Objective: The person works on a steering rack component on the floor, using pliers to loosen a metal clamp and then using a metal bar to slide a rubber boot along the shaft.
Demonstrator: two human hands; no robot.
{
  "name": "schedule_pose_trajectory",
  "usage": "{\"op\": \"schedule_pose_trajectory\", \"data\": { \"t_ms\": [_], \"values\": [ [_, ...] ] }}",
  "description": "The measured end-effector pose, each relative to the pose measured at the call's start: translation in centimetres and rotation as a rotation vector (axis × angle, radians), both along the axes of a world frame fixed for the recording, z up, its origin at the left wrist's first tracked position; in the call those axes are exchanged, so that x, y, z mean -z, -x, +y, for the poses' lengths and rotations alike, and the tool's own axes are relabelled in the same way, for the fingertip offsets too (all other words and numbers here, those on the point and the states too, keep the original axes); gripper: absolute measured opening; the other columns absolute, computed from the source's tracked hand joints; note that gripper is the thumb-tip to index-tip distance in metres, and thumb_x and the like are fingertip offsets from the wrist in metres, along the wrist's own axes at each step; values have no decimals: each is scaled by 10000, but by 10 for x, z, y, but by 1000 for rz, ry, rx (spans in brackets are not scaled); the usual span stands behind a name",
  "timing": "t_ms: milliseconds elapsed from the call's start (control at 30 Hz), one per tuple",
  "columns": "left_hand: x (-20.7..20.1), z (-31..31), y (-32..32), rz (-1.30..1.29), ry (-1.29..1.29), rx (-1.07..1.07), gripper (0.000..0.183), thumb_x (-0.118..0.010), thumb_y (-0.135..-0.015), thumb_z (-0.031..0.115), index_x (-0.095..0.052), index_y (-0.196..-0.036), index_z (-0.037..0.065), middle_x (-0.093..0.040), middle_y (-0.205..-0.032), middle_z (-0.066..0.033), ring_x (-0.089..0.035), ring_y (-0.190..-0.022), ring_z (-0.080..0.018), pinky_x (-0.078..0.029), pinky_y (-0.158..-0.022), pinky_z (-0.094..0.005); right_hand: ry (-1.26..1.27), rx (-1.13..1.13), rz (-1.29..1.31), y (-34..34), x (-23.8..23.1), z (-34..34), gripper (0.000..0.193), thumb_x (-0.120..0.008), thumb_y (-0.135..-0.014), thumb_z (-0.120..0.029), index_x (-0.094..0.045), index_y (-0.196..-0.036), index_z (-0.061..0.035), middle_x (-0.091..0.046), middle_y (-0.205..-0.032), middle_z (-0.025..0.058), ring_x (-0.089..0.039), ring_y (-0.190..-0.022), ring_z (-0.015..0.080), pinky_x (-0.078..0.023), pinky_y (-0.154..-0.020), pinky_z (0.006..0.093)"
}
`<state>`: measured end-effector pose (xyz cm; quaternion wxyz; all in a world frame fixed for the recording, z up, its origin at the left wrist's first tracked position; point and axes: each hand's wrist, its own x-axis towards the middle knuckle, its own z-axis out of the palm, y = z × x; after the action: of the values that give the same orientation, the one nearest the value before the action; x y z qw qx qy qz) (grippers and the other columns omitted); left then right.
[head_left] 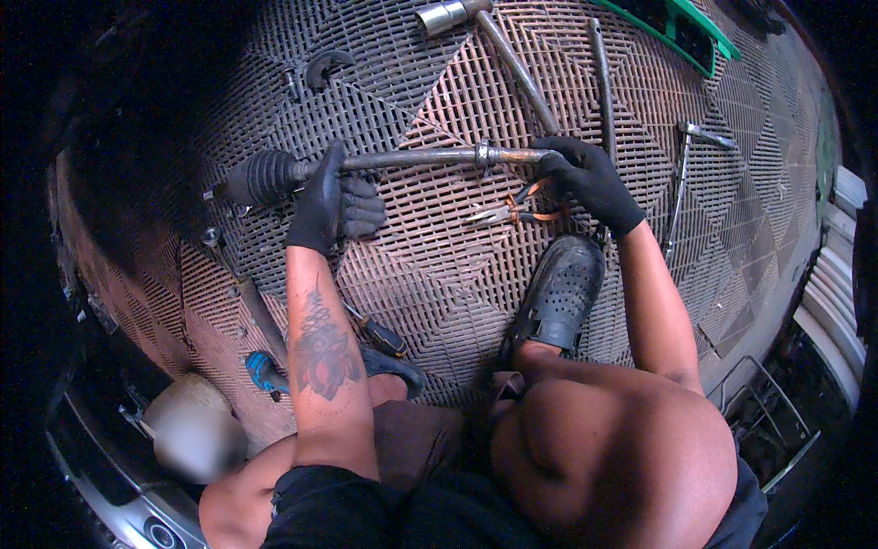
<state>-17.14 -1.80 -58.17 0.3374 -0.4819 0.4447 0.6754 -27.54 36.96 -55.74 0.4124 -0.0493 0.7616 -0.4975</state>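
A car drive shaft [416, 157] lies crosswise in front of me, a ribbed black rubber boot [261, 178] at its left end and a metal clamp [485, 158] along the bar. My gloved left hand [337, 203] holds it beside the boot, thumb on the far side and grey fingers bent below. At the right end, my gloved right hand [590, 183] is wrapped round the bar. Pliers with orange-and-black handles [517, 209] lie on the floor mat just below, their grips partly hidden by that hand.
On the slatted floor tiles [412, 284] lie a hammer [517, 73], a metal bar [604, 87], a ratchet [681, 178], a screwdriver [382, 337] and a long-handled tool [261, 316]. A green frame [672, 32] stands at far right. Another person's head [197, 428] is close at lower left.
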Motion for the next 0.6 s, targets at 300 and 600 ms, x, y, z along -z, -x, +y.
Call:
{"op": "schedule_pose_trajectory", "data": {
  "t_ms": [300, 600],
  "values": [
    [-21, 71, 70, 830, 978, 369, 398, -639, -961, 416, -710, -844, 42, -698, -764, -164, -699, -731, -345, -511, -648, -443, -181, 111, 216, -4, 16, -3, 380, -700, -938, -294, -716, -1165, 11, -763, -938, 151, -738, -881, 205, -576, -799, 364],
    [4, 89, 60, 733, 1188, 549, 416, -627, -941, 480, -726, -851, 86, -708, -795, -171, -688, -752, -389, -520, -674, -480, -320, 57, 624, -21, -24, 24, 237, -738, -895, -227, -743, -1043, -43, -742, -874, 180, -741, -778, 311, -577, -706, 396]
  ]
}}
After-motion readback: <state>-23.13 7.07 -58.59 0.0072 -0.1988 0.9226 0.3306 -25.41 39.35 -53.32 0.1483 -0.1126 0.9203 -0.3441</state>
